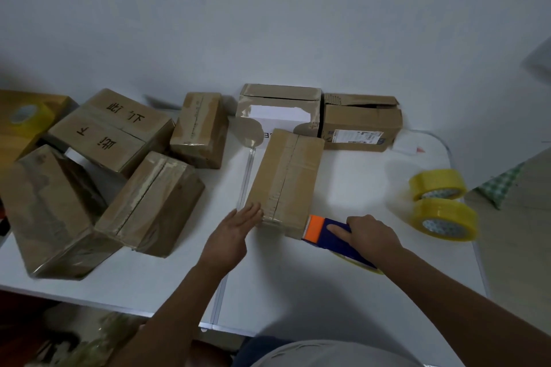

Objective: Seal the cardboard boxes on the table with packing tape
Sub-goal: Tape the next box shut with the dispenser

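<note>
A long cardboard box lies in the middle of the white table, tape along its top seam. My left hand is flat with straight fingers, its fingertips touching the box's near left corner. My right hand grips a blue and orange tape dispenser, index finger stretched along its top. The dispenser's orange head touches the box's near right corner. A yellow tape roll shows under the dispenser.
Several taped boxes crowd the table's left half. Two open boxes stand at the back by the wall. Two yellow tape rolls sit at the right edge, and another roll rests on a box at far left.
</note>
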